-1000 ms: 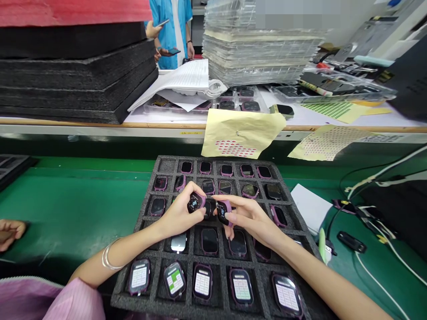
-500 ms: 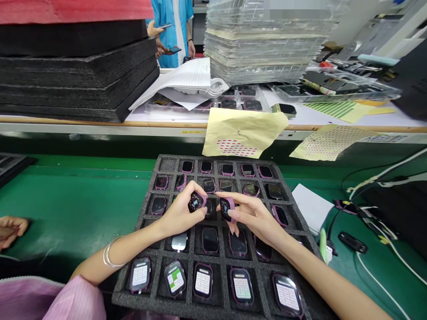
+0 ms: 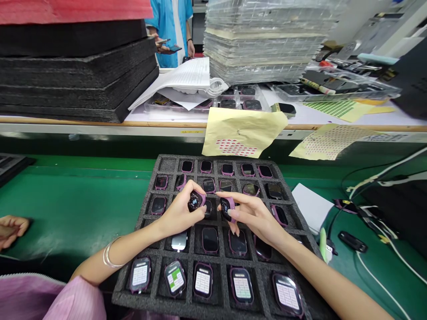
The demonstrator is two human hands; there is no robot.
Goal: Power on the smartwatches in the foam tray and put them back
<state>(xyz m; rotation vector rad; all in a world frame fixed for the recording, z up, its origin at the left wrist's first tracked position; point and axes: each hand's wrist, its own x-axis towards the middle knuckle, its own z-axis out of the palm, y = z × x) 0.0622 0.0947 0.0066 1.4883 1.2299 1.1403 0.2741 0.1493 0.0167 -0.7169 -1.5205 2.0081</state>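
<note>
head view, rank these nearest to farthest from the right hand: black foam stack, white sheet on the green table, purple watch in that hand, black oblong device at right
1. Purple watch: held in the right hand.
2. White sheet: to the hand's right.
3. Black oblong device: farther right.
4. Black foam stack: far off, upper left.

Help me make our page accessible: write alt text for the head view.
A left hand and a right hand each hold a lit watch over a foam tray of more watches. The nearest row's screens show pale grids. Behind is a cluttered shelf.
</note>
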